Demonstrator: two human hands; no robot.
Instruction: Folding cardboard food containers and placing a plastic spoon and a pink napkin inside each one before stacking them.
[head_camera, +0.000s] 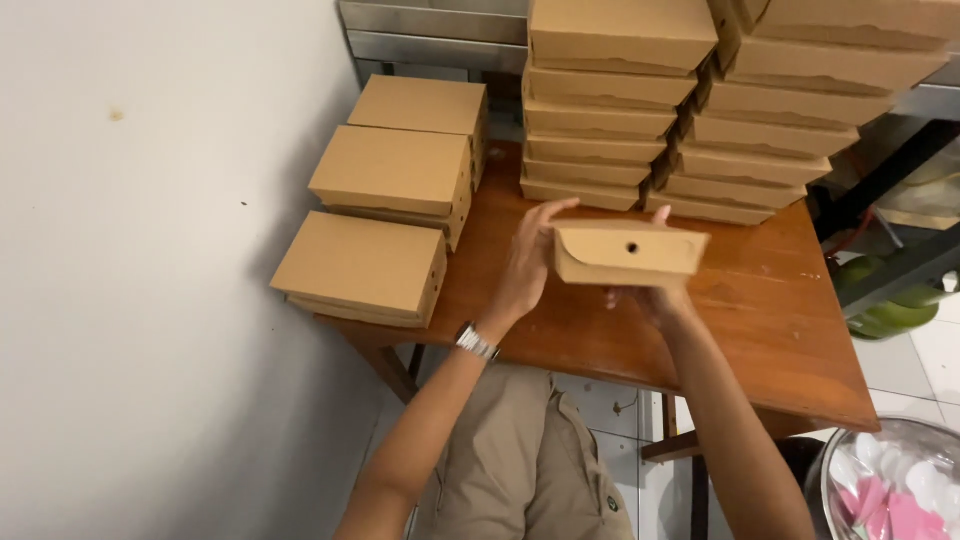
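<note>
A closed brown cardboard box (628, 252) with a small round hole in its front face hangs above the wooden table (760, 320). My left hand (527, 262) grips its left end, fingers reaching over the top edge. My right hand (655, 298) supports it from underneath and is mostly hidden by the box. A metal watch (476, 342) sits on my left wrist.
Two tall stacks of matching boxes (610, 110) (785, 120) fill the back of the table. Three lower piles (365, 265) (395, 175) (425, 108) line its left side by the white wall. A clear bag with pink and white items (895, 485) is at bottom right.
</note>
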